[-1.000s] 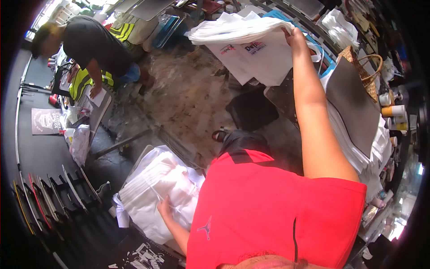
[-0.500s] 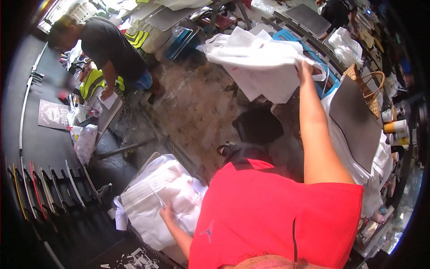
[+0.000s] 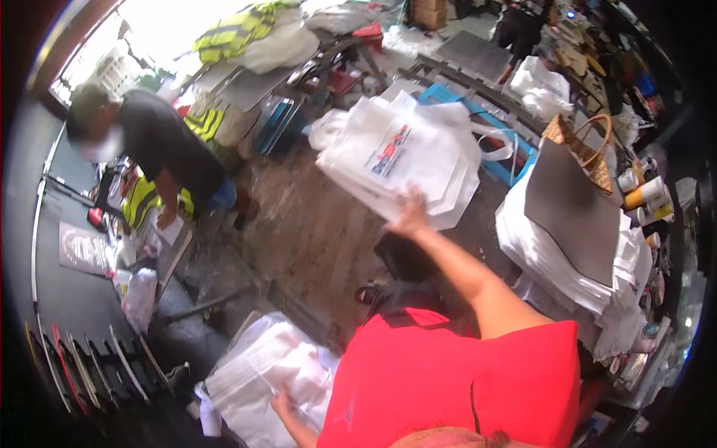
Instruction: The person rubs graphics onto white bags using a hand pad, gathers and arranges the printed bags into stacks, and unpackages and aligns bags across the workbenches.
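A stack of white bags [image 3: 261,373] lies low at the left, with a thin handle strap across its top. My left hand [image 3: 284,407] is at this strap, its fingers closed on it. Further forward, a pile of white bags [image 3: 441,149] with red and blue print on the top one rests beside a blue frame. My right hand [image 3: 411,214] lies on the near edge of the printed bag, its fingers spread and slightly blurred.
A person in a dark shirt [image 3: 164,134] leans over papers and a yellow vest at the left. Another stack of white bags [image 3: 545,254] under a dark sheet [image 3: 571,209] is at the right, near a wicker basket [image 3: 597,168]. Racked boards [image 3: 97,366] stand at the lower left.
My right hand has moved from the far right edge of the printed bags to their near edge and has let go. The bags now lie flatter, print up. The view has shifted.
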The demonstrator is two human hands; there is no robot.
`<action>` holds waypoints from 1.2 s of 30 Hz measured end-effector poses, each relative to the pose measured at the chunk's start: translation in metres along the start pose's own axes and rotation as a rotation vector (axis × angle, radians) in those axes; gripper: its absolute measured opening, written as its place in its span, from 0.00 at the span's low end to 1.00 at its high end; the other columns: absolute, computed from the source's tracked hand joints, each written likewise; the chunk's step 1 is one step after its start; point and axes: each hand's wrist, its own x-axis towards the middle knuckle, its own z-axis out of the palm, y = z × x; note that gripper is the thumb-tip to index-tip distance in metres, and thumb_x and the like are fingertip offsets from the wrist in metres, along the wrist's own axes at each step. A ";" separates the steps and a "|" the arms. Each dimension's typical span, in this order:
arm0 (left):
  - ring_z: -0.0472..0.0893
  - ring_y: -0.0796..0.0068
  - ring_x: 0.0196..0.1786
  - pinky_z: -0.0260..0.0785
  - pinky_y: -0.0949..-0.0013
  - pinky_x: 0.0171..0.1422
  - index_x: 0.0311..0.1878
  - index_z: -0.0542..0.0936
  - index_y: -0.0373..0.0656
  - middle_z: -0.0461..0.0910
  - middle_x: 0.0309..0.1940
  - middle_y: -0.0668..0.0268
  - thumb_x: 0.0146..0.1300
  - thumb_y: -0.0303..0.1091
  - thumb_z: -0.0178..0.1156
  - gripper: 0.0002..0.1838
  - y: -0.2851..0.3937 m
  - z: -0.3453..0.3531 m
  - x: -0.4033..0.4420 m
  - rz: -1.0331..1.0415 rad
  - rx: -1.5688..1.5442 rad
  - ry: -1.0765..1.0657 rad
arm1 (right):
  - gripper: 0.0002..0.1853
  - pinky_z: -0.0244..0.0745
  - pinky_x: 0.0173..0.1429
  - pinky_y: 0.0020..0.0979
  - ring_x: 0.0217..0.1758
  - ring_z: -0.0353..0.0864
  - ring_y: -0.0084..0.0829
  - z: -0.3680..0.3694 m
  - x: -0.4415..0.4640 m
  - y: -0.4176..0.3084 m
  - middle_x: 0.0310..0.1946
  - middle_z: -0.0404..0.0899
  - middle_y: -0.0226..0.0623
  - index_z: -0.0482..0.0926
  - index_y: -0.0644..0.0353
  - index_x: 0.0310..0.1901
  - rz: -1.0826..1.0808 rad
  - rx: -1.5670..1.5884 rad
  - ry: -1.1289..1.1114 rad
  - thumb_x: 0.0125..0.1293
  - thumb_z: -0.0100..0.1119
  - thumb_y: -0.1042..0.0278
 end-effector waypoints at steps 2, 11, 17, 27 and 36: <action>0.69 0.75 0.15 0.57 0.65 0.18 0.26 0.79 0.38 0.73 0.16 0.66 0.55 0.39 0.69 0.14 -0.007 0.004 0.013 0.003 -0.042 0.012 | 0.68 0.33 0.73 0.69 0.78 0.26 0.61 -0.016 0.007 -0.043 0.77 0.26 0.54 0.42 0.35 0.76 -0.026 -0.190 -0.319 0.35 0.75 0.32; 0.67 0.77 0.18 0.57 0.66 0.21 0.29 0.79 0.34 0.70 0.16 0.69 0.56 0.36 0.68 0.14 -0.019 0.000 0.008 0.031 -0.071 -0.024 | 0.55 0.41 0.70 0.72 0.77 0.36 0.67 0.016 0.055 0.002 0.77 0.36 0.50 0.41 0.32 0.76 0.218 -0.358 -0.367 0.52 0.67 0.55; 0.67 0.77 0.20 0.56 0.67 0.22 0.34 0.79 0.33 0.72 0.20 0.69 0.56 0.37 0.69 0.15 -0.024 -0.001 0.016 0.065 -0.113 -0.021 | 0.40 0.56 0.69 0.64 0.74 0.53 0.61 -0.007 0.097 0.037 0.73 0.53 0.50 0.58 0.41 0.72 0.302 -0.156 -0.381 0.57 0.60 0.62; 0.69 0.74 0.22 0.60 0.64 0.25 0.37 0.79 0.29 0.74 0.23 0.65 0.55 0.39 0.70 0.19 -0.028 0.003 0.021 0.067 -0.062 0.013 | 0.21 0.68 0.64 0.54 0.64 0.73 0.44 0.000 0.116 0.034 0.55 0.78 0.47 0.71 0.56 0.60 0.254 -0.059 -0.391 0.65 0.46 0.68; 0.67 0.74 0.17 0.57 0.66 0.21 0.27 0.75 0.35 0.72 0.18 0.67 0.56 0.43 0.70 0.19 -0.016 0.007 0.005 0.114 -0.049 0.060 | 0.69 0.39 0.73 0.67 0.76 0.34 0.69 0.003 0.079 -0.009 0.76 0.33 0.58 0.35 0.58 0.76 0.342 -0.347 -0.440 0.43 0.72 0.35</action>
